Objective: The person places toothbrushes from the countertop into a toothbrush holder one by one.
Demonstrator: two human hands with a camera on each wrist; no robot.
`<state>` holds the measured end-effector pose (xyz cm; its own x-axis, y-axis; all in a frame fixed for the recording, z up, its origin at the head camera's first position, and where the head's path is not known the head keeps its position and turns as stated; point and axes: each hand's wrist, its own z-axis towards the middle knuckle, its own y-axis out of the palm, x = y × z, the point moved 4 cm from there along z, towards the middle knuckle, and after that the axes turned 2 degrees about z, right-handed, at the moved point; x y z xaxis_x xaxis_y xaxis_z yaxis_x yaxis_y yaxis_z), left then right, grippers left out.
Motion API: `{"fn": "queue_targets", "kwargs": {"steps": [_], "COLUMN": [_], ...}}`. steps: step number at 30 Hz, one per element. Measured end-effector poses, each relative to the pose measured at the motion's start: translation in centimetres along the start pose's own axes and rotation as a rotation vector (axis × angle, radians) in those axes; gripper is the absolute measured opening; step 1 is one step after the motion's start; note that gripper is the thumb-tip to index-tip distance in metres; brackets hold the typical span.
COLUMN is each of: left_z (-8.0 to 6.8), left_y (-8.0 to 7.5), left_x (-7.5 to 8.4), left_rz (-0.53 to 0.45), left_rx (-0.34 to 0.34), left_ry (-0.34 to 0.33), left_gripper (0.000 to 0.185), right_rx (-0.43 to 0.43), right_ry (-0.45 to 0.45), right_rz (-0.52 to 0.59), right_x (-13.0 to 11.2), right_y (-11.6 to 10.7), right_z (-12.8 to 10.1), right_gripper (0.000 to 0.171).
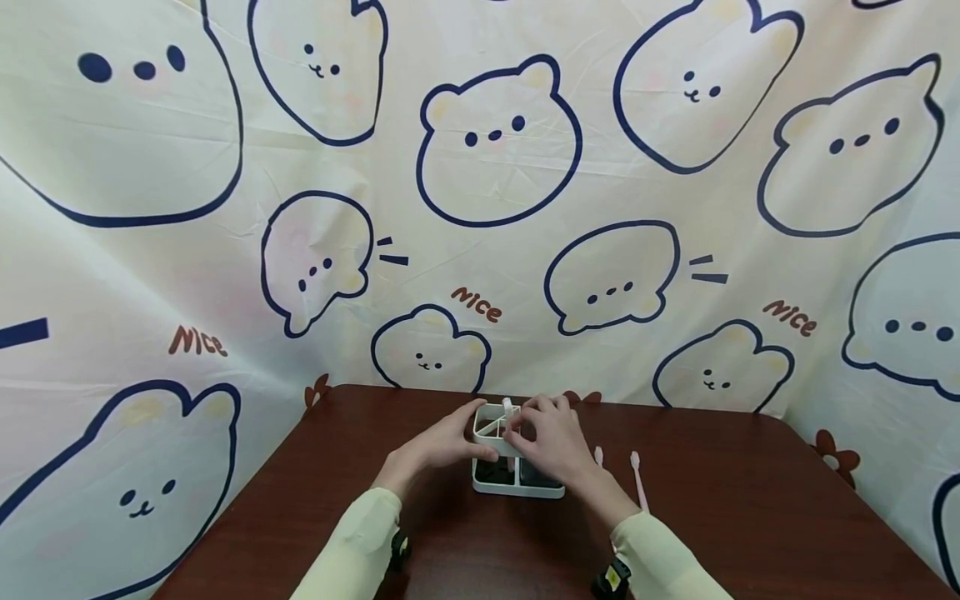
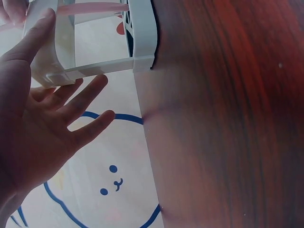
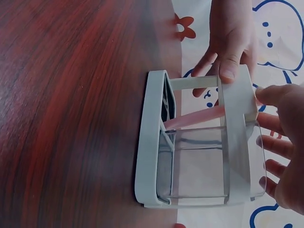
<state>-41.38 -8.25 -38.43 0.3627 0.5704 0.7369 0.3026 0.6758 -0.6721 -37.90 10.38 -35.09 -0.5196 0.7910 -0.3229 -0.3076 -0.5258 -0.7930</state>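
A dark reddish wood-grain worktop (image 1: 735, 517) stands against a cream cartoon-bear cloth (image 1: 495, 208). At its far middle, the white toothbrush holder (image 1: 517, 467) is steadied by the left hand (image 1: 442, 442), fingers straight; the right hand (image 1: 551, 442) pinches a pink toothbrush (image 3: 194, 118) inside. 2 toothbrushes (image 1: 637, 479) lie right.

A dark reddish-brown wooden table (image 1: 750, 517) fills the lower part of the head view. Behind it, from 9 to 3 o'clock, hangs a cream cloth backdrop (image 1: 480, 167) printed with navy outlines of bears and the word "nice". Two pale pink toothbrushes (image 1: 638, 479) lie on the table at about 5 o'clock, close to each other.
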Motion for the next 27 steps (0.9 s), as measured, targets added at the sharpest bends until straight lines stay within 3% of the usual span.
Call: {"fn": "queue_targets", "kwargs": {"steps": [10, 18, 27], "left_z": [0.1, 0.0, 0.0], "left_y": [0.1, 0.1, 0.1], "left_x": [0.0, 0.0, 0.1], "left_rz": [-0.005, -0.028, -0.04], "left_rx": [0.006, 0.012, 0.009], "left_ry": [0.008, 0.008, 0.027], "left_gripper": [0.081, 0.075, 0.073], "right_rx": [0.007, 0.018, 0.094], "right_ry": [-0.049, -0.018, -0.034], "right_rz": [0.028, 0.065, 0.091], "right_x": [1.1, 2.3, 3.8], "right_y": [-1.3, -2.2, -3.2], "right_z": [-1.0, -1.7, -2.6], "right_gripper": [0.023, 0.022, 0.021]}}
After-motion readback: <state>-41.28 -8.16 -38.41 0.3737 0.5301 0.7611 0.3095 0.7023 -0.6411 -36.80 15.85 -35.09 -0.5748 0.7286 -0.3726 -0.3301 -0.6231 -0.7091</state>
